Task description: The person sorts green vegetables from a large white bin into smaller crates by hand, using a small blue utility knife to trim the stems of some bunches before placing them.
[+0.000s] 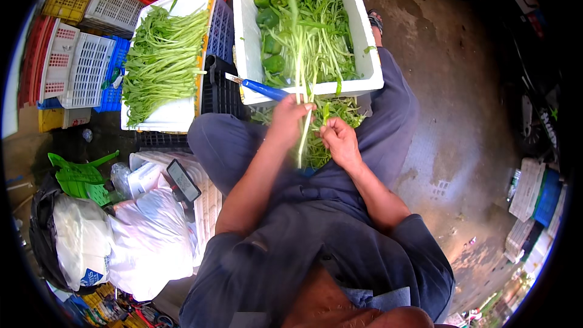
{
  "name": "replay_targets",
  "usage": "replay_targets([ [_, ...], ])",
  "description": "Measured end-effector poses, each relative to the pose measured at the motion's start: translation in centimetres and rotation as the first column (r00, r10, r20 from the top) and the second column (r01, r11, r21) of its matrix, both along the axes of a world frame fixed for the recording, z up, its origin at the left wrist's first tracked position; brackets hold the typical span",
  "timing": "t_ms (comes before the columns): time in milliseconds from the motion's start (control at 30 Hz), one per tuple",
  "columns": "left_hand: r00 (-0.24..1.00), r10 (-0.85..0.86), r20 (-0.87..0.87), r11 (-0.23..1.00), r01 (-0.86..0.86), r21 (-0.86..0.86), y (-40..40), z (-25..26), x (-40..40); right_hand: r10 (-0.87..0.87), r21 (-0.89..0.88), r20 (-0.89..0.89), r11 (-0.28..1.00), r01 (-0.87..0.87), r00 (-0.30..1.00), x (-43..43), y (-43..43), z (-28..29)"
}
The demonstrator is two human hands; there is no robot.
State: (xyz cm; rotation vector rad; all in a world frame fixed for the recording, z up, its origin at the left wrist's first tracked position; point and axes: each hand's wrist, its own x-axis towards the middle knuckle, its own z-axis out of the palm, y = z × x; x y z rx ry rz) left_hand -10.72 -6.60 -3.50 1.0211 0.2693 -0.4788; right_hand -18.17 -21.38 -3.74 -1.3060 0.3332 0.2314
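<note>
My left hand (291, 116) grips several long pale-green stalks (299, 70) of leafy greens, their cut ends hanging down toward my lap. A blue-handled tool (264, 89) with a pale metallic tip sticks out leftward from the same hand. Close beside it, my right hand (340, 141) pinches a small green leaf (326, 111) between thumb and fingers. Beyond my hands stands a white foam box (308, 88) with green bell peppers (267, 18) and loose leafy greens (330, 32) inside. Below my hands, a pile of leaf trimmings (346, 108) lies between my legs, partly hidden.
At left, greens (166, 64) lie in rows on a white foam tray (157, 123) above crates. Stacked plastic baskets (86, 70) stand farther left. Plastic bags (152, 237) and a phone-like device (183, 180) are by my left side. Wet concrete floor (437, 114) extends right.
</note>
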Motion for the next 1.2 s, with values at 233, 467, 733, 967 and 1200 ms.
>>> replay_targets([
  [233,0.991,-0.131,0.008,0.945,0.127,-0.301,1.3,1.2,0.1,0.465,-0.815,-0.109,0.464,-0.347,0.879,-0.2,-2.1,0.5],
  [467,0.97,-0.243,-0.008,0.874,0.215,-0.435,1.1,3.2,-0.7,0.079,-0.359,0.351,0.931,0.057,0.933,7.0,-1.1,2.9],
  [733,0.962,-0.271,0.016,0.847,0.246,-0.471,1.5,3.1,-0.1,0.313,-0.428,0.33,0.89,-0.154,0.891,7.3,-1.6,2.1],
  [967,0.967,-0.256,-0.01,0.933,0.244,-0.264,1.3,2.0,-0.3,0.387,-0.781,0.397,0.618,0.085,0.832,6.9,-3.2,3.7],
  [1200,0.974,-0.213,-0.071,0.974,0.206,-0.089,1.3,3.9,0.2,0.458,-0.857,0.139,0.499,-0.125,0.878,6.2,-6.0,0.3],
])
